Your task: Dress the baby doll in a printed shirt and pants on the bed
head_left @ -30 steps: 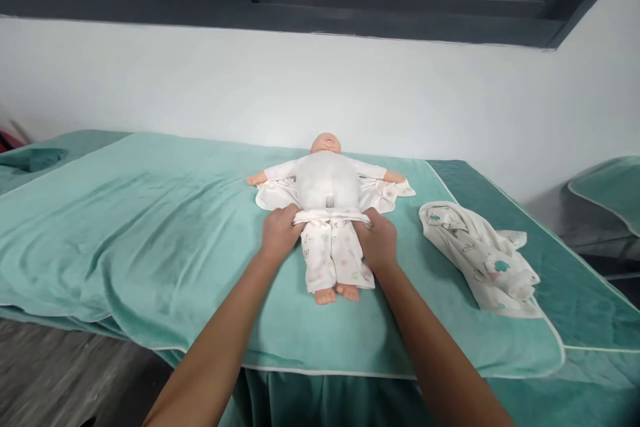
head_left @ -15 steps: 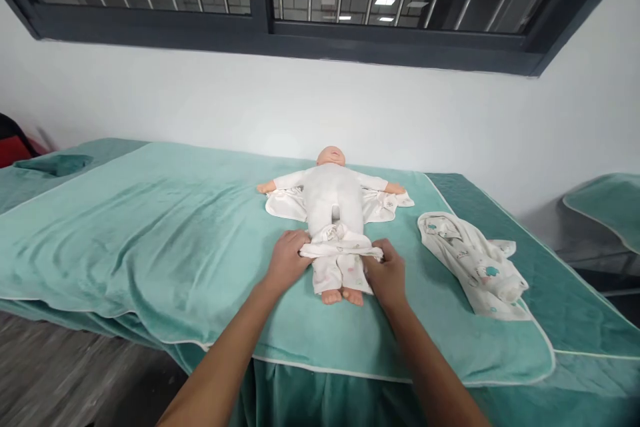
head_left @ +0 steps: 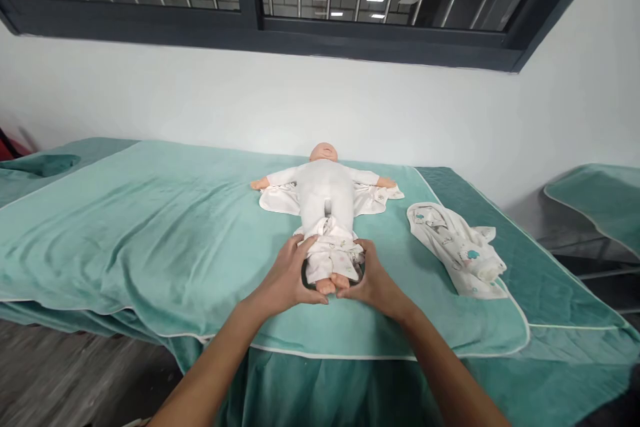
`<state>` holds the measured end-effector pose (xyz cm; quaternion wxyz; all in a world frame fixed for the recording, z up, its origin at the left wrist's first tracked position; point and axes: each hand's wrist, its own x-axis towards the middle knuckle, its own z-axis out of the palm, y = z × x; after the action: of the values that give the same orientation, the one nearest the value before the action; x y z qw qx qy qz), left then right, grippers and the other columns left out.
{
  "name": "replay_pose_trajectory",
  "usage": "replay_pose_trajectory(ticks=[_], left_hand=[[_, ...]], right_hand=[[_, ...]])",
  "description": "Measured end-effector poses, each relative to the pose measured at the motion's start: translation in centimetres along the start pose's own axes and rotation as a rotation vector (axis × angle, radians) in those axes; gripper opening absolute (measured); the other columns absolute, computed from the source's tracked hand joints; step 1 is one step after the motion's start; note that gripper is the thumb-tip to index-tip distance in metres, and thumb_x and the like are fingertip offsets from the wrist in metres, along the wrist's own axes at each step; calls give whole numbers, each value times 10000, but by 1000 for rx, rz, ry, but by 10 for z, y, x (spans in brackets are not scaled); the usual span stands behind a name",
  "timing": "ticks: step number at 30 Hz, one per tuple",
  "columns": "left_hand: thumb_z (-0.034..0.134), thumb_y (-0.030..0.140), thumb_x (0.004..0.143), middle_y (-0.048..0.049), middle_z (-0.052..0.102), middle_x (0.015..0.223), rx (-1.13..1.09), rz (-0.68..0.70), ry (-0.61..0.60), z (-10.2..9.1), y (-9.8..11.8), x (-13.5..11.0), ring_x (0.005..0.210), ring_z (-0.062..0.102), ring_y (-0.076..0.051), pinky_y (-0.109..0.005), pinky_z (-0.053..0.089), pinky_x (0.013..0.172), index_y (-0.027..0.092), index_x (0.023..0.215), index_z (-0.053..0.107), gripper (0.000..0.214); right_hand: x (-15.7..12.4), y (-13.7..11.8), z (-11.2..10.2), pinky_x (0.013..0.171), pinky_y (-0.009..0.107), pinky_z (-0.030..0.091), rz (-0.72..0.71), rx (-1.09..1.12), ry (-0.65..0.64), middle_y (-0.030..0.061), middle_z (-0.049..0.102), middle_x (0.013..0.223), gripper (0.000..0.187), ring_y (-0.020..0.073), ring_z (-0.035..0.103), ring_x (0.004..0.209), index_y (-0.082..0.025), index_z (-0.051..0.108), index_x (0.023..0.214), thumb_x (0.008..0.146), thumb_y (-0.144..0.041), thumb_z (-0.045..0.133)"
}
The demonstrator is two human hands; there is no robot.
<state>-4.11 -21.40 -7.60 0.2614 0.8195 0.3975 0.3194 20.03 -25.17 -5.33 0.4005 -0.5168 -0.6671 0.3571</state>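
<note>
A baby doll (head_left: 327, 190) lies on its back, arms spread, on an opened white printed top (head_left: 280, 199) over a teal towel (head_left: 150, 240). Printed white trousers (head_left: 333, 253) are bunched low on the doll's legs, near its bare feet. My left hand (head_left: 290, 277) and my right hand (head_left: 373, 280) curl round the trousers from either side, each gripping the bunched cloth close to the ankles.
A crumpled white printed garment (head_left: 460, 250) lies on the towel to the doll's right. The bed's front edge (head_left: 350, 353) runs just below my hands. A white wall and dark-framed window stand behind; another teal-covered bed (head_left: 600, 197) is at the far right.
Both hands slid from the doll's waist down toward its feet, dragging the trousers with them; the cloth is now bunched at the lower legs.
</note>
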Motion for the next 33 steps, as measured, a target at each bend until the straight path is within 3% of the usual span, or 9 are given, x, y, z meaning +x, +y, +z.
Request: replay_pose_trajectory(ticks=[5,10,14,17,19,23,27,30,33], left_hand=[[793,470,705,-152,493,1310,236,104,111,13,5,8,1251,494,-344,-504,421,1040,236,1450,392,878],[588,383,899,-111,658,1181,304,148,98,11,8,9,1115,613,-289,-437,436,955,230,1315,503,451],[561,267,875,-64,729,1055,314,-20,51,-5,23,7,943,682,-281,-380,446,827,267,1216,549,341],[592,273,817,-15,733,936,189,-193,-42,-25,41,9,856,687,-274,-328,444,712,290,1138,573,322],[621,285,774,-1,727,940,6,-218,-161,-41,51,12,864,681,-256,-305,461,699,273,1091,595,319],[663,316,735,0,731,977,-179,-142,-469,-79,69,17,874,672,-231,-271,490,682,248,1004,680,279],[750,429,705,27,729,841,-71,-24,-725,-121,96,27,741,659,-200,-247,460,611,271,909,721,259],[733,480,742,25,712,787,31,63,-726,-147,124,39,686,642,-187,-252,446,594,264,836,717,236],[722,383,761,10,669,686,155,90,-541,-164,150,48,608,606,-181,-265,431,564,242,740,697,145]], right_hand=[[3,6,17,779,332,509,-29,-32,163,45,560,1066,682,190,577,868,-237,392,1155,659,-441,813],[1,4,18,613,301,434,44,-215,315,-16,563,808,471,156,480,643,-228,484,971,699,-518,736],[-7,-5,10,589,282,386,68,-246,359,-29,570,714,317,157,483,622,-230,493,842,722,-446,691],[-12,-22,-2,575,263,351,72,-240,265,-41,545,660,214,148,465,622,-226,498,760,750,-383,643],[-11,-39,-14,560,253,330,96,-200,107,-46,519,637,251,139,449,614,-219,497,712,779,-417,636],[-4,-70,-40,534,253,304,90,-126,-249,-44,478,610,391,126,419,572,-203,533,662,852,-541,584],[6,-103,-64,612,278,386,-17,-204,-418,-9,590,699,464,161,513,656,-208,626,712,912,-600,479],[14,-140,-71,676,286,412,-118,-281,-457,-3,639,769,461,175,560,731,-223,666,772,941,-583,433],[19,-183,-71,544,255,324,-154,-419,-452,-23,563,670,368,135,479,613,-218,646,729,863,-557,593]])
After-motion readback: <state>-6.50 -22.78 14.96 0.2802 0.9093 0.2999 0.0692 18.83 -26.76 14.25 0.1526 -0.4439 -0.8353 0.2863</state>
